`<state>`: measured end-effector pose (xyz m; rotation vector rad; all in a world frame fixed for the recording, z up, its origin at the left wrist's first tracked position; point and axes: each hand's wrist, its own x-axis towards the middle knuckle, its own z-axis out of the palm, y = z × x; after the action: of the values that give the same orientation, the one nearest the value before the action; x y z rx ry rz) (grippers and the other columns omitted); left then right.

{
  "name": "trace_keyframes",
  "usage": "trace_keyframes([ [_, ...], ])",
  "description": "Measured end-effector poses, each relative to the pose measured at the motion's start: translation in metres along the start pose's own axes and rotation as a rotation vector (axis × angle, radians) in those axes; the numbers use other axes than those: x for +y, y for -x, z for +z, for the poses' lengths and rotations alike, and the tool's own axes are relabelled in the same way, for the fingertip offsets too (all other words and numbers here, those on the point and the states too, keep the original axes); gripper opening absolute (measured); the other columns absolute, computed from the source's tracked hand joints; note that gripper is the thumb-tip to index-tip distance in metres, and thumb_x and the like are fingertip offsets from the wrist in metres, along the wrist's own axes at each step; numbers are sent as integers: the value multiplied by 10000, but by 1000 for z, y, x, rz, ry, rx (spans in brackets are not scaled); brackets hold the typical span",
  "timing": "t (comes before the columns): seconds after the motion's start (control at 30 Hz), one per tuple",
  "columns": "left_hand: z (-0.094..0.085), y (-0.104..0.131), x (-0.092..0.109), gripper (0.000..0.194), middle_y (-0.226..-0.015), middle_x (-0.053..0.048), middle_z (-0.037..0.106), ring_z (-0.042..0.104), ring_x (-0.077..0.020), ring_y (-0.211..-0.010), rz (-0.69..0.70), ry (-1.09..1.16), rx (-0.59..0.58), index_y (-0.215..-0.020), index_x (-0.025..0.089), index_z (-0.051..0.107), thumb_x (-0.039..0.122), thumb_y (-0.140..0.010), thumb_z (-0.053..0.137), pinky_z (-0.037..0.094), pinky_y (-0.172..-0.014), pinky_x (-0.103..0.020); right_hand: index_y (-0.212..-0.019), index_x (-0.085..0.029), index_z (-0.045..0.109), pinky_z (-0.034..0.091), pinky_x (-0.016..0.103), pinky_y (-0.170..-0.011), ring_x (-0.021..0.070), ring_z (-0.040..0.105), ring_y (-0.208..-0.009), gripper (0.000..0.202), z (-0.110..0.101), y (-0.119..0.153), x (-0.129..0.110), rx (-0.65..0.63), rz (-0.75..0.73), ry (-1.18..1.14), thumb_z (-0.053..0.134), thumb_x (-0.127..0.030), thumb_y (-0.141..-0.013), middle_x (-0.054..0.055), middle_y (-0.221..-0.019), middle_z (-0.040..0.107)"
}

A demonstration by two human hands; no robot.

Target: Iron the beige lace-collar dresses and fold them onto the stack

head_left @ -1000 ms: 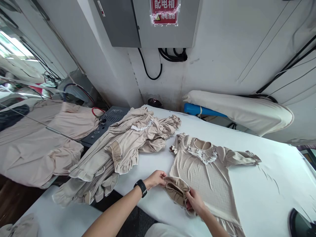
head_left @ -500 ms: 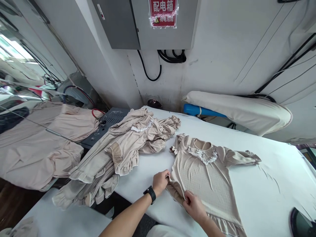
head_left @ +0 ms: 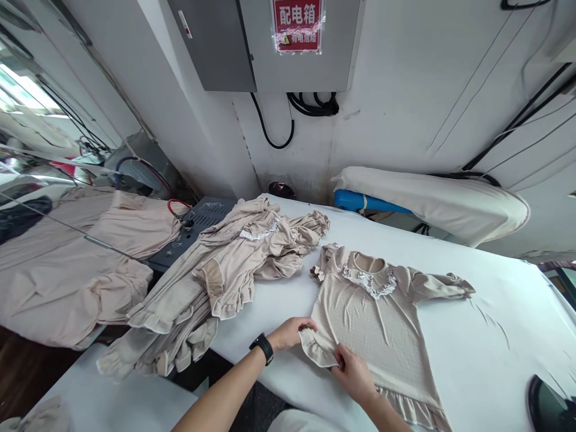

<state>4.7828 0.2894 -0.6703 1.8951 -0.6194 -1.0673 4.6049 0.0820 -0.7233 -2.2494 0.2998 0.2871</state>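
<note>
Where the beige ruffled cloth dress [head_left: 373,330] lay: spread right of centre on the white cloth-covered table [head_left: 486,348], its white lace collar [head_left: 369,283] toward the far side, its frilled hem [head_left: 318,353] toward the near side.
Left hand [head_left: 292,334]: pinched closed on the hem's left corner, with a black-strapped watch [head_left: 261,349] at the wrist.
Right hand [head_left: 353,372]: thumb and bent fingers closed on the hem farther right.
Hem between the hands: pale-edged and gathered, just beside the table's near edge.
Sleeves: one reached out to the right; the other bunched up at the left shoulder.
Heap of crumpled beige garments [head_left: 252,264]: left of the dress, draped toward the near left.
Far side: a long cream cloth-covered board [head_left: 432,195] above a blue rounded object [head_left: 371,201].
Wall: a grey metal cabinet [head_left: 301,69] bore a red printed sign [head_left: 297,25].
</note>
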Motion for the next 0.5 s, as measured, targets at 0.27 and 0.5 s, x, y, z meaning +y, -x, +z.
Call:
trace_keyframes([
  [0.27,-5,4,-8,447,-953,-27,717,588,-155,-723,-91,153,-57,-1108,197,757,276,-669,731,438,-591,-237,-795,-250,433,294,288,-641,147,495,-661,100,-1,-3,2,-11,36,10,532,-257,-805,-62,-686,528],
  [0.5,38,-4,-6,271,-769,-28,684,607,-188,-743,-248,-61,445,-884,186,722,145,-802,467,411,-686,-272,-1306,-351,576,379,314,-756,227,673,-997,569,8,17,-1,-51,-172,227,533,-157,-773,12,-1181,662],
])
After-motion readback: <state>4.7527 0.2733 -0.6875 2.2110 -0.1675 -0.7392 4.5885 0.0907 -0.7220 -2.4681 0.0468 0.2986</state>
